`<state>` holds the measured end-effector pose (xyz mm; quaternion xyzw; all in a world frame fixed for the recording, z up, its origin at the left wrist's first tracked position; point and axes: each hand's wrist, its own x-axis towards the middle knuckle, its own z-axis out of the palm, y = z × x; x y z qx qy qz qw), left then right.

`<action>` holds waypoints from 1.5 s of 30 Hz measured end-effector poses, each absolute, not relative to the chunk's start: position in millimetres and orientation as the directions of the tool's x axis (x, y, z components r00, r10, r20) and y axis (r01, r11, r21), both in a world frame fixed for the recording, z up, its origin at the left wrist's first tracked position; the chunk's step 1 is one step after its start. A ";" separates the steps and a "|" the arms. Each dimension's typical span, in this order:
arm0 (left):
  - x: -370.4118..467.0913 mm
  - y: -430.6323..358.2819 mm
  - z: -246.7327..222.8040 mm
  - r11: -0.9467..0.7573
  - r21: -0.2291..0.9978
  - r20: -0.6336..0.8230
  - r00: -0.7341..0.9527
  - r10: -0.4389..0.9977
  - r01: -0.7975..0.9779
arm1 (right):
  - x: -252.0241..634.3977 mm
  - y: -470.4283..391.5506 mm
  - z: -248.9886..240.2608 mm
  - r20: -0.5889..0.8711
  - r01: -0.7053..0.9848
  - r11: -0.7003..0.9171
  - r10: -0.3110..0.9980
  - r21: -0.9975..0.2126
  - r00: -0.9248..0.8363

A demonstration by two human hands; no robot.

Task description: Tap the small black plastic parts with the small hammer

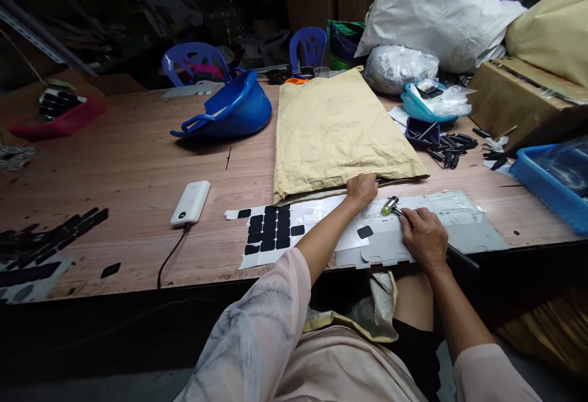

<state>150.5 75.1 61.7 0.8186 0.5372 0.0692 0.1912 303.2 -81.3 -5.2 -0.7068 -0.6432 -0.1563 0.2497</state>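
Note:
My left hand (362, 189) is closed at the front edge of a flat tan paper sack (340, 129); its fingertips are partly hidden. My right hand (425, 236) is wrapped round the handle of a small hammer (390, 206), whose head points left over the grey board (473, 230). The hammer's black handle comes out below my wrist on the right. By my left forearm lies a white sheet (316, 211) bearing rows of black rounded pads (269, 230). One loose black pad (365, 231) sits between my hands, at the sheet's right end.
To the left are a white power bank (192, 203) with a cable, a tilted blue basin (234, 108) and black strips (55, 239). At right are a pile of black pieces (452, 146), a blue tray (551, 187), a teal basket (413, 103) and a cardboard box (509, 102).

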 end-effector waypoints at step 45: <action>13.8 -17.8 12.6 -0.329 0.680 0.036 0.418 0.908 0.655 | 197.2 -122.1 28.4 0.508 0.734 0.363 0.861 -0.575 -0.027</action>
